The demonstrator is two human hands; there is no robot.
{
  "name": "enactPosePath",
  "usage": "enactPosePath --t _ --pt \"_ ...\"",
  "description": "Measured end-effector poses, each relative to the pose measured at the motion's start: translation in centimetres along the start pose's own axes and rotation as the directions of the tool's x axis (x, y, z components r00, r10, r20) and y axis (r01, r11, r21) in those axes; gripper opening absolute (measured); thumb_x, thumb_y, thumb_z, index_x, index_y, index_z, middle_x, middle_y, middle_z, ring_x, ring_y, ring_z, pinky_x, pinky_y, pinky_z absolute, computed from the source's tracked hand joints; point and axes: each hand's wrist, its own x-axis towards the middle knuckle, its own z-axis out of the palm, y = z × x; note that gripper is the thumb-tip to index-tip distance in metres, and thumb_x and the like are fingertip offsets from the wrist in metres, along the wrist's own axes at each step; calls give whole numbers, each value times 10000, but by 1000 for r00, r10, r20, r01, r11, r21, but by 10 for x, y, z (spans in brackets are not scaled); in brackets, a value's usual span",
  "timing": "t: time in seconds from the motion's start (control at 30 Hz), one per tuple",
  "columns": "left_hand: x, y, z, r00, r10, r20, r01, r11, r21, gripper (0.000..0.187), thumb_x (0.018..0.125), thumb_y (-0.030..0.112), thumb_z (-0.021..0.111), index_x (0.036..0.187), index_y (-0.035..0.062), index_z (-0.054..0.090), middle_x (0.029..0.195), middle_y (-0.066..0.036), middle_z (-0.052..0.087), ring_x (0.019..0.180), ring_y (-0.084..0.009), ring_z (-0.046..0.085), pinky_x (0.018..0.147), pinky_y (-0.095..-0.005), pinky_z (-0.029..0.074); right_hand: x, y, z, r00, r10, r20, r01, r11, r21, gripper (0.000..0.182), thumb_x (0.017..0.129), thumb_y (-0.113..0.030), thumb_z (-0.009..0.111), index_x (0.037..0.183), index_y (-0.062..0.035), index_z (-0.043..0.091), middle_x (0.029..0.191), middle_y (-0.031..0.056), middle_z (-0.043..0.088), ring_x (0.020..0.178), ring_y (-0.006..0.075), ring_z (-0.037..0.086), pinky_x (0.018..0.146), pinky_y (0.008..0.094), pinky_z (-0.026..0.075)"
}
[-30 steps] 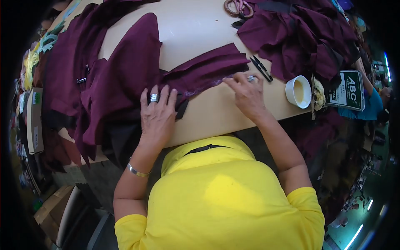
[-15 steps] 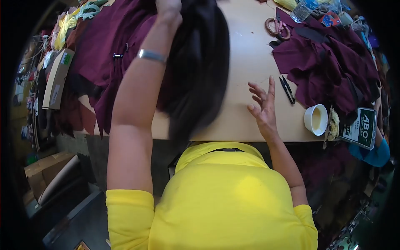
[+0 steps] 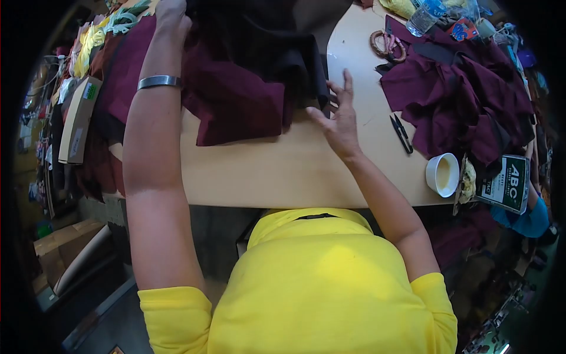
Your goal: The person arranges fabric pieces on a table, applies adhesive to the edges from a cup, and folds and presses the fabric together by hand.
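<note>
Up at the top edge of the head view, my left hand is closed on a maroon-and-black cloth, its fingertips partly hidden. The cloth spreads across the upper table, black side showing above and a maroon part folded out below. My right hand is beside the black right edge of the cloth, fingers spread and thumb out, nothing gripped in it. A metal band circles my left wrist.
At right lie a heap of maroon cloth, black thread snips, a white cup of liquid and a green ABC box. A long carton leans at left. Behind the heap is a plastic bottle.
My left hand has moved left, and the dark cloth, which was swinging over the table edge, now lies farther up the table. My right hand has come up and left to the cloth's edge.
</note>
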Motion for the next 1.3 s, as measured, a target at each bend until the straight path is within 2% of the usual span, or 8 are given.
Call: enactPosePath --t 0.2,0.3,0.43,0.6,0.77,0.9,0.97,1.3 --pt "-70 0 7 993 94 65 -106 971 213 174 939 161 429 1016 47 534 852 -33 584 755 -137 564 651 -295 477 15 11 7 948 -317 -25 281 873 -400 912 690 -81 701 1418 -58 151 1385 180 326 1221 363 388 1045 423 269" --pt "-138 -44 -27 801 94 591 -593 258 763 895 704 472 697 1373 37 291 1394 -204 328 1303 -346 296 1031 -464 299 5 29 -4 952 -294 -86 257 919 -300 646 714 -47 663 1292 -25 374 1237 139 489 1134 314 472 970 411 354" --pt "-223 -96 -47 741 -280 610 -639 -15 769 1006 607 500 730 1427 282 189 1489 -149 106 1374 -358 81 952 -699 209 3 9 -29 724 -601 339 688 593 -418 327 712 -57 657 1028 -41 575 1001 107 608 1005 323 546 915 400 400" --pt "-207 -136 -57 655 166 737 -740 -56 670 116 794 157 588 845 69 532 1259 -139 486 1123 -345 488 834 -517 440 39 -2 -48 867 -428 253 496 700 -514 140 688 -44 658 820 -56 614 920 109 622 958 295 569 852 357 432" --pt "-155 -58 -20 713 123 690 -700 160 696 68 806 103 532 866 71 537 778 -189 603 748 -379 595 591 -432 474 43 -42 -49 762 -601 242 647 721 -248 187 667 -98 676 793 -67 541 964 117 612 757 269 581 699 357 461" --pt "-111 -13 19 742 191 643 -652 428 626 179 858 144 488 987 61 580 852 -266 556 837 -387 576 667 -409 474 -6 -40 -4 573 -677 461 804 574 -156 222 665 -54 670 835 -77 531 1147 138 569 695 222 597 624 323 475" --pt "-88 -1 22 739 -91 668 -512 568 644 173 937 112 402 957 32 553 814 1 569 709 -91 530 622 -251 452 -22 -39 20 544 -578 608 808 555 -196 335 715 -93 606 1043 -151 566 1137 154 570 512 186 553 548 329 469" --pt "-98 33 45 783 50 620 -355 855 379 218 920 54 398 1019 -15 580 910 -29 604 832 -99 548 791 -240 444 10 -35 -2 625 -369 688 781 303 -547 576 793 -308 622 1327 -231 419 902 105 631 533 175 576 516 297 497"
